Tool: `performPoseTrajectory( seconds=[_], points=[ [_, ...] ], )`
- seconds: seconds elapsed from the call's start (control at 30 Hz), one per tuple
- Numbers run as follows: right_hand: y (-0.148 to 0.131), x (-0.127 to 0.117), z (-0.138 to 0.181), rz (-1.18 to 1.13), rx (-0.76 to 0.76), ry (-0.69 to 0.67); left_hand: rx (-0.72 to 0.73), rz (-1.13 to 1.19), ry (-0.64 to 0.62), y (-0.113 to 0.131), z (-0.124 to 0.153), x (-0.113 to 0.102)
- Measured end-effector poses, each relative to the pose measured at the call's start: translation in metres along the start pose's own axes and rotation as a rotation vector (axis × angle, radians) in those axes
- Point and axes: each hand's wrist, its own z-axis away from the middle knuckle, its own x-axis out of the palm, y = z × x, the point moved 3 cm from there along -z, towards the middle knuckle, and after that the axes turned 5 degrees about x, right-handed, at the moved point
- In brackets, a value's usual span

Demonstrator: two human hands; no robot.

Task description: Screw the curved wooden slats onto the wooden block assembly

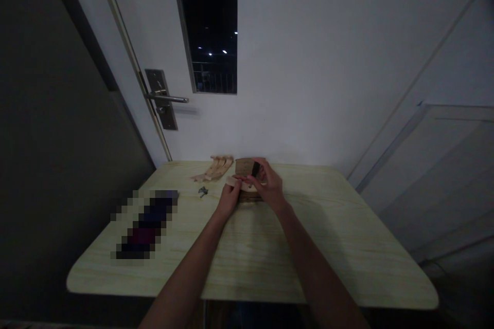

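Both my hands work at the far middle of a pale wooden table (pixel 254 247). My left hand (pixel 230 197) pinches a small light wooden piece (pixel 232 181) against a stack of wooden parts (pixel 247 194). My right hand (pixel 267 186) is closed on a small black tool (pixel 255 168) held over the same stack. A flat brown wooden panel (pixel 243 165) stands just behind the hands. The fingertips are partly hidden by the parts.
Several curved wooden slats (pixel 214 167) lie side by side at the table's far edge. A few small metal screws (pixel 203 192) sit left of my hands. A blurred dark patch (pixel 144 223) lies at the left. A door with a lever handle (pixel 165 97) stands behind.
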Motion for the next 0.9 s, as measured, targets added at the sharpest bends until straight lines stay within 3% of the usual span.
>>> performPoseTrajectory(
  seconds=[0.27, 0.43, 0.73, 0.9],
  points=[
    [-0.0028, -0.0017, 0.0008, -0.017, -0.093, -0.063, -0.022, 0.005, 0.018, 0.0015, 0.0006, 0.0001],
    [0.0001, -0.0009, 0.0002, -0.08, -0.019, -0.099, -0.029, 0.013, 0.023, 0.0015, 0.0004, 0.0],
    [0.0022, 0.0007, -0.0005, 0.002, 0.053, -0.01, -0.014, 0.025, 0.01, -0.005, -0.0002, -0.0006],
    [-0.0029, -0.0009, 0.0005, 0.008, -0.031, -0.047, -0.031, 0.012, 0.025, -0.0017, 0.0008, -0.0013]
  ],
)
